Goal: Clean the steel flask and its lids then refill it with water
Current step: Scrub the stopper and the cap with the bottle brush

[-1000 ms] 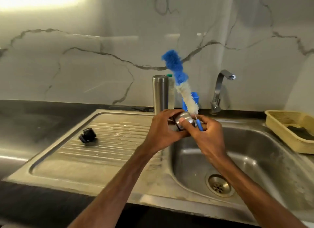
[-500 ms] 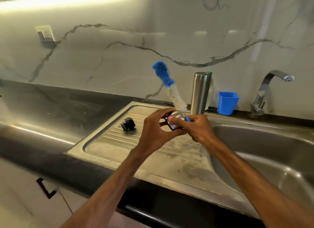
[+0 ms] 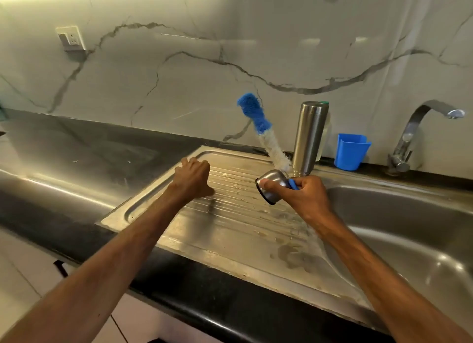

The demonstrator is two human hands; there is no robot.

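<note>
The steel flask (image 3: 309,138) stands upright and uncapped at the back edge of the ribbed drainboard (image 3: 238,230). My right hand (image 3: 305,198) grips a steel cup lid (image 3: 271,186) together with the blue handle of a bottle brush (image 3: 252,113). The brush's white and blue bristles point up and to the left. My left hand (image 3: 193,177) reaches over the left part of the drainboard, back of the hand up and fingers bent down. The small black lid seen there earlier is hidden under this hand.
The sink basin (image 3: 414,230) lies to the right, with a tap (image 3: 419,127) behind it. A blue plastic cup (image 3: 350,152) stands between flask and tap. Black countertop (image 3: 84,148) extends left. A wall socket (image 3: 71,38) sits on the marble backsplash.
My left hand let go of the steel lid and moved left across the drainboard over the black lid. My right hand kept the steel lid and brush. The view shifted left.
</note>
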